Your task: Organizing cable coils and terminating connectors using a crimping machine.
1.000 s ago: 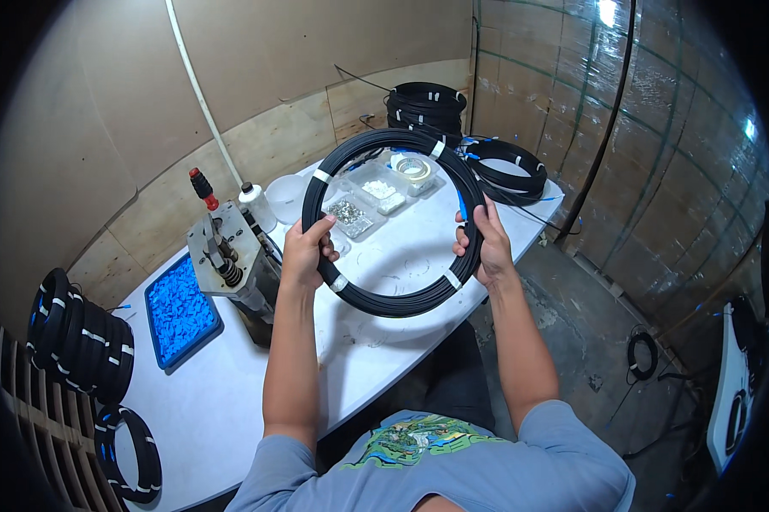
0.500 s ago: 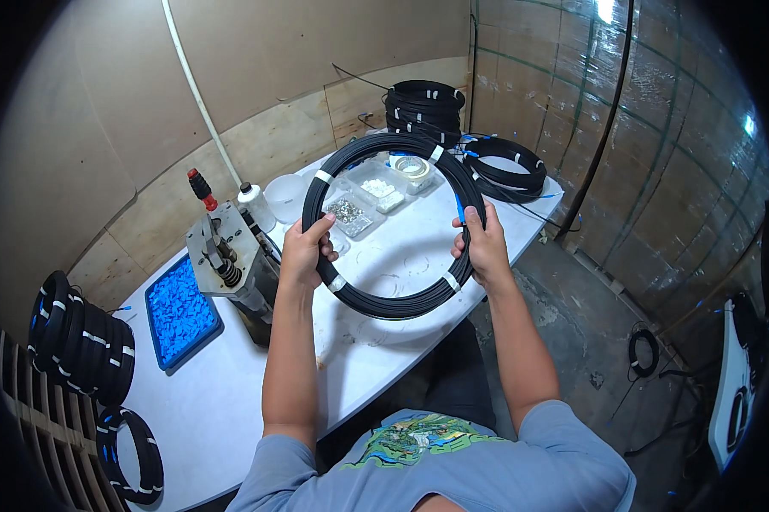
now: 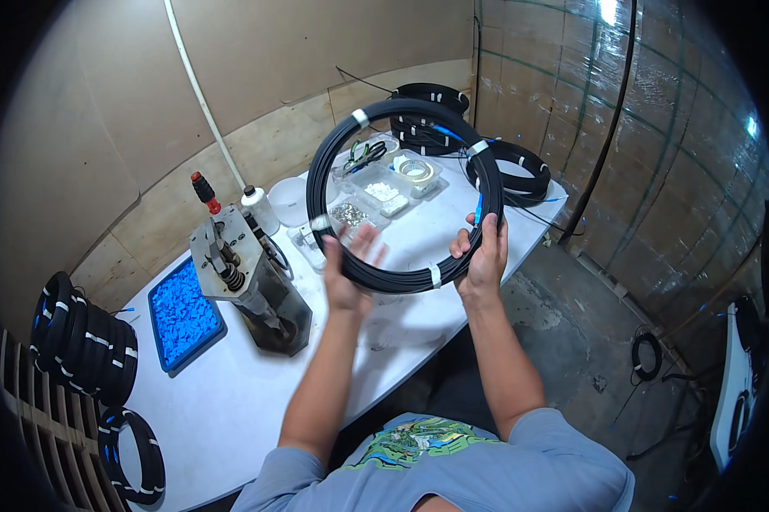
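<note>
One big round coil of black cable (image 3: 319,183): held up in the air over the long white table (image 3: 231,410), in front of the body; tied with shiny white bands (image 3: 435,274).
Right hand (image 3: 484,260): closed tight around the lower right side of the coil, thumb on the front, fingers curled round from the inside.
Left hand (image 3: 348,277): open, fingers spread wide and blurry, at the lower left of the coil; thumb close to the black cable; too blurry to tell if touching.
Small blue plug (image 3: 477,211): on the inner right edge of the coil, just above the right hand.
Red-and-black-handled grey metal press (image 3: 269,294): standing on the table, left of the left hand.
Flat blue plastic tray (image 3: 198,352): left of the press, full of tiny blue plastic bits (image 3: 182,314).
Dark-capped white plastic bottle (image 3: 259,211): behind the press, next to a round white bowl (image 3: 289,200).
Clear plastic boxes (image 3: 360,181): seen through the big coil; shiny metal bits in one, white bits in another.
Roll of pale tape (image 3: 417,180): at the back, also seen through the coil.
Back pile of black coils (image 3: 418,136): behind the top of the held coil.
Left pile of black coils (image 3: 98,346): at the far left, beyond the tray.
Grey floor (image 3: 563,341): on the right, with a small thin black coil (image 3: 657,354) lying there.
Soft grey-blue shirt (image 3: 487,474): on the person, with a green picture on the front.
</note>
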A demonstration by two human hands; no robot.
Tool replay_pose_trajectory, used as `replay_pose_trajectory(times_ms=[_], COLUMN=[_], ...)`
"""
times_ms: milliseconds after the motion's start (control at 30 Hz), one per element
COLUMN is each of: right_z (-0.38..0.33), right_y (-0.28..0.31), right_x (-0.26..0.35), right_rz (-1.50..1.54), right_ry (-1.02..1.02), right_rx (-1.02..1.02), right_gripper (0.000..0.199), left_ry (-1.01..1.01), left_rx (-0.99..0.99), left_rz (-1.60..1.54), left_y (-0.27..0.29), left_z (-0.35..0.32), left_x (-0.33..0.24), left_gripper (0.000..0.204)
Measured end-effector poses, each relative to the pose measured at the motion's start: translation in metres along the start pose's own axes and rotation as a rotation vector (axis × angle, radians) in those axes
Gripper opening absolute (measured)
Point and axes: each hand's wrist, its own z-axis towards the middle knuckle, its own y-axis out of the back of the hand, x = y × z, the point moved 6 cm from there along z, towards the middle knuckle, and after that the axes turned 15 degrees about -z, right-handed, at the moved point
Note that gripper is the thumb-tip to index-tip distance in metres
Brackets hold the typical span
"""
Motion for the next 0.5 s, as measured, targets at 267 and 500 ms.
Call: replay_pose_trajectory(times_ms=[267,500], right_z=[0.0,0.067], right_y=[0.01,-0.008], right_x=[0.002,0.05], right_rz=[-0.08,-0.28], right_ry=[0.154,-0.04], right_rx=[0.153,0.384], right_gripper=[0.053,0.074], left_ry=[0.005,0.213], left_rx=[-0.157,-0.023], left_rz=[-0.069,0.133], left_y=[-0.02,-0.011], left_z=[0.009,0.033], left_x=[-0.01,-0.045], left_gripper=[0.021,0.018])
